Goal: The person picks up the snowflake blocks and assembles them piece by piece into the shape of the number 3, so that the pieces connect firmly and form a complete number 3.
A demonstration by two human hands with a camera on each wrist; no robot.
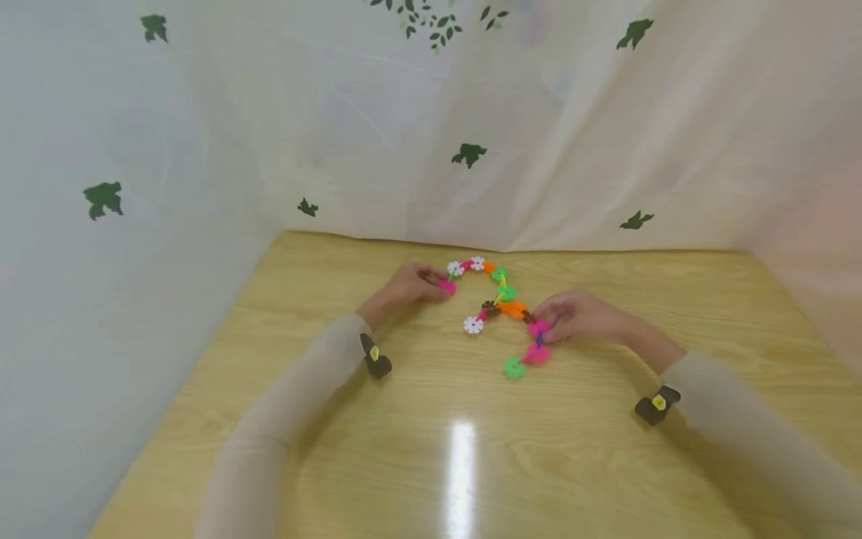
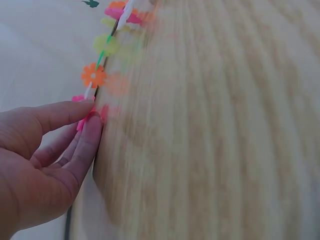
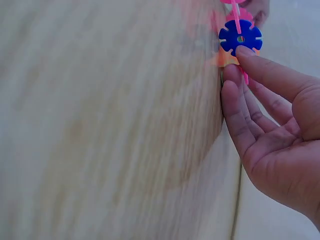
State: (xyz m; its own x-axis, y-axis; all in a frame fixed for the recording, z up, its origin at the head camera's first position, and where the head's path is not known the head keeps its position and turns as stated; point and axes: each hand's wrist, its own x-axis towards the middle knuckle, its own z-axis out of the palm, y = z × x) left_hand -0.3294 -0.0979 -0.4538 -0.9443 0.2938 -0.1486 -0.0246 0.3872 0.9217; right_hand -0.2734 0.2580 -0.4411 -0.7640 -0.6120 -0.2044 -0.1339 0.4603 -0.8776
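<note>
A chain of interlocking plastic snowflake discs (image 1: pixel 514 310) in many colours lies on the table, bent into a curve that resembles a 3. My left hand (image 1: pixel 414 284) pinches the pink disc (image 1: pixel 447 287) at the chain's upper left end; in the left wrist view thumb and fingertips close on that pink disc (image 2: pixel 81 123). At the lower right bend, my right hand (image 1: pixel 581 314) pinches a pink disc (image 1: pixel 539 327). Its thumb touches the blue disc (image 3: pixel 240 38) in the right wrist view, while the pink piece is partly hidden by the fingers. A white disc (image 1: pixel 474 325) ends the middle branch, and a green disc (image 1: pixel 515 367) the lower end.
The wooden table (image 1: pixel 377 449) reaches back to a pale curtain (image 1: pixel 404 172) with green bird and leaf prints. Each sleeve cuff bears a dark band, the left band (image 1: pixel 376 357) and the right band (image 1: pixel 657 405). Light reflects off the table's front.
</note>
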